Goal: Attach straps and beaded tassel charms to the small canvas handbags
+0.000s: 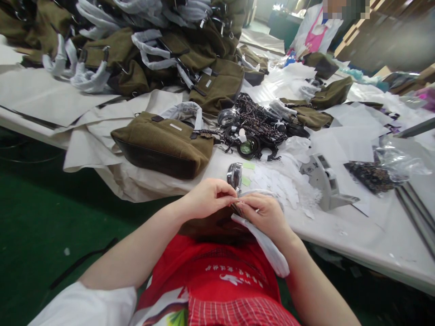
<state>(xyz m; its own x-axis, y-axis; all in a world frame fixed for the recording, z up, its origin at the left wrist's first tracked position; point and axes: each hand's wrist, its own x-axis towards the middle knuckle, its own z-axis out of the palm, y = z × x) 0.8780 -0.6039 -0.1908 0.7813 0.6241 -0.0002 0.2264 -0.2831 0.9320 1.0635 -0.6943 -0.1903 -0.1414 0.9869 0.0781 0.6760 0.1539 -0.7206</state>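
My left hand (208, 197) and my right hand (264, 212) meet at the table's front edge. Their thumbs and fingertips pinch together on a small piece too hidden to name. Beneath them a brown handbag (214, 226) rests against my front, partly covered by my hands and arms. One of its handles, wrapped in white film (267, 244), hangs below my right hand. Just beyond my fingertips is a dark coiled strap in clear wrap (234, 175). Further left, an olive handbag (163, 142) with a dark base lies on the table.
Many olive handbags (217, 83) are heaped at the back left. Black cords (254, 117) lie tangled mid-table. White paper tags (275, 181) are spread near a grey tape dispenser (322, 181). Plastic bags (401, 158) lie at right. Another person (316, 31) is at the far side.
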